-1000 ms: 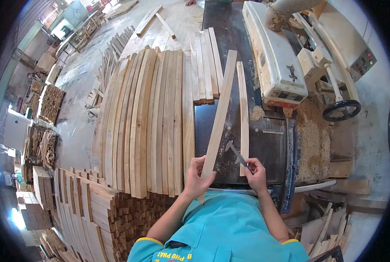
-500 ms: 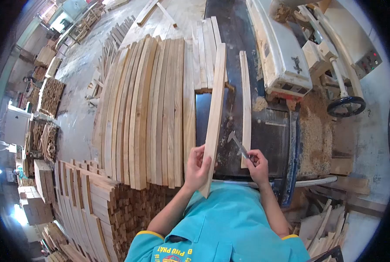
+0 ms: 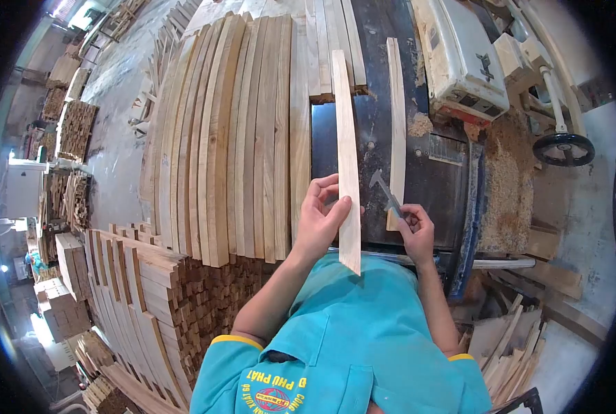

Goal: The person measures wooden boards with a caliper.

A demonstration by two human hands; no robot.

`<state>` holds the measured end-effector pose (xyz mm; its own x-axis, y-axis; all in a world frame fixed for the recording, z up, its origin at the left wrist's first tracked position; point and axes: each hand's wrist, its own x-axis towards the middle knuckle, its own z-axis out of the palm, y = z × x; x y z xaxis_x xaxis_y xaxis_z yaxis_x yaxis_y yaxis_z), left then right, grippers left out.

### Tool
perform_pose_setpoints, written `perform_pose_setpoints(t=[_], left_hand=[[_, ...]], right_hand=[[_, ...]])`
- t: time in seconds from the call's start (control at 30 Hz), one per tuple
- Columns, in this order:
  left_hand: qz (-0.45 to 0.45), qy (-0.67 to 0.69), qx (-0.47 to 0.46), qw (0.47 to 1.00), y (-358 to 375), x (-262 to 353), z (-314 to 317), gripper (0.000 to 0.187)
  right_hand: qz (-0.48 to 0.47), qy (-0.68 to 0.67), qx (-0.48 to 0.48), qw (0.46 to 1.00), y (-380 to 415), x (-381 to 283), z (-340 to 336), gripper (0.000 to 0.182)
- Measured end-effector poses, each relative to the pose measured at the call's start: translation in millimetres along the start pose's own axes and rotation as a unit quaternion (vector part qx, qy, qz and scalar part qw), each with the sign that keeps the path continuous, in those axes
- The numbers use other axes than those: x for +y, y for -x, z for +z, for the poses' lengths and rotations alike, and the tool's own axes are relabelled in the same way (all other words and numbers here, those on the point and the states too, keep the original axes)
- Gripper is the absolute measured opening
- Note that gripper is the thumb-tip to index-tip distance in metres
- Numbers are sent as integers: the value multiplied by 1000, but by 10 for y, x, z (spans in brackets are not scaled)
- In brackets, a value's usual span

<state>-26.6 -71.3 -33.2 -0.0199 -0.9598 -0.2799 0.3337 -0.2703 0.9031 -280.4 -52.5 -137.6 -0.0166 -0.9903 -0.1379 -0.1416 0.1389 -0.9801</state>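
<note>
My left hand (image 3: 320, 215) is closed round the lower part of a long wooden strip (image 3: 347, 152), thumb on its face. The strip points away from me, and its near end is cut at a slant above my apron. In my right hand (image 3: 417, 231) is a caliper (image 3: 386, 193), its jaws pointing up and to the left. Just beyond the caliper, a second wooden strip (image 3: 396, 124) lies on the dark machine table (image 3: 377, 238). The fingertips behind the held strip are mostly hidden.
Long wooden strips (image 3: 218, 138) lie side by side to the left. Below them stands a tall stack of cut pieces (image 3: 211, 303). At the right are a white machine housing (image 3: 463, 62), a black handwheel (image 3: 563, 150) and sawdust (image 3: 504, 193). Offcuts (image 3: 515, 359) stand at the lower right.
The strip in my left hand has turned to show its broad face, and its near end has swung to the right. My view has shifted; the caliper stays in my right hand.
</note>
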Motion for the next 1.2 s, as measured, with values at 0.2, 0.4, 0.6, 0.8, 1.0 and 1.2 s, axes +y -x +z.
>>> perform_pose_setpoints(t=[0.2,0.4,0.6,0.8,1.0,1.2], left_hand=[[-27,25,-24,999,-27,97,18,65],[-83,329,-93,936,-21,-10,-106,73],[-92,536,-126,830,16,-87,-238,57],[-125,577,-90,802,46,-56,-277,52],[-170,609,-36,774,50,24,-247,48],[-151,670,-88,722,10,-153,-316,46]], right_hand=[[18,-9,0,1000,14,-33,12,23],[3,-30,3,1000,-21,23,43,21],[-3,-27,4,1000,-39,43,78,20],[3,-2,1,1000,-53,-59,110,16],[-6,17,1,1000,-86,1,125,15],[2,48,-4,999,-90,-30,122,16]])
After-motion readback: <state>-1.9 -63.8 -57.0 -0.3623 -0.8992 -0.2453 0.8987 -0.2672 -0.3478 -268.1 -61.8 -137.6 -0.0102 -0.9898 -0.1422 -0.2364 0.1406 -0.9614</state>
